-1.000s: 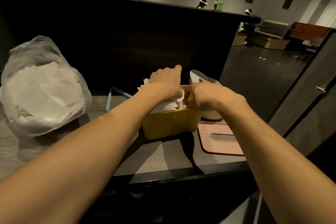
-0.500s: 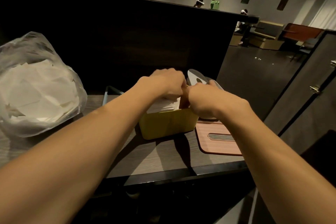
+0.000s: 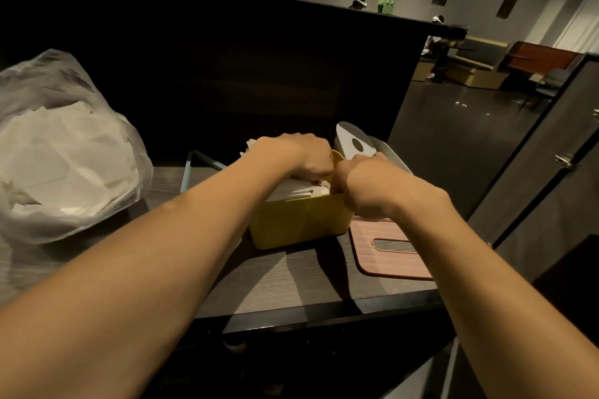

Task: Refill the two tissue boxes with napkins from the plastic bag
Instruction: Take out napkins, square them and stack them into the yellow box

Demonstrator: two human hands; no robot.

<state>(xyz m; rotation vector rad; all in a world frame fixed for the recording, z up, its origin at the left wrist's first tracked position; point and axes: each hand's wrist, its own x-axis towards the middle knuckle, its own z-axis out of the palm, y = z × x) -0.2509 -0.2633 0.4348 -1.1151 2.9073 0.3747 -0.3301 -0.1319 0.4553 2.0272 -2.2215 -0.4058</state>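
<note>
An open yellow tissue box (image 3: 301, 223) stands on the dark wood table, with a stack of white napkins (image 3: 298, 189) inside. My left hand (image 3: 295, 155) lies over the stack, its curled fingers dug into the napkins. My right hand (image 3: 363, 185) is curled at the box's right end, pinching the napkins there with its fingertips hidden. The box's pink slotted lid (image 3: 389, 256) lies flat on the table to the right. A clear plastic bag (image 3: 64, 152) full of napkins sits at the far left. Behind the yellow box stands a grey-white second box (image 3: 393, 155), its lid (image 3: 353, 142) propped up.
A tall dark partition (image 3: 227, 74) rises right behind the table. The table's front edge (image 3: 324, 308) runs close to me, and its right end drops to the floor. A thin blue-grey frame (image 3: 194, 162) lies left of the yellow box. Dark cabinet doors (image 3: 551, 172) stand at right.
My left hand curled and came down over the napkins. My right hand moved left, up against it at the box's right end.
</note>
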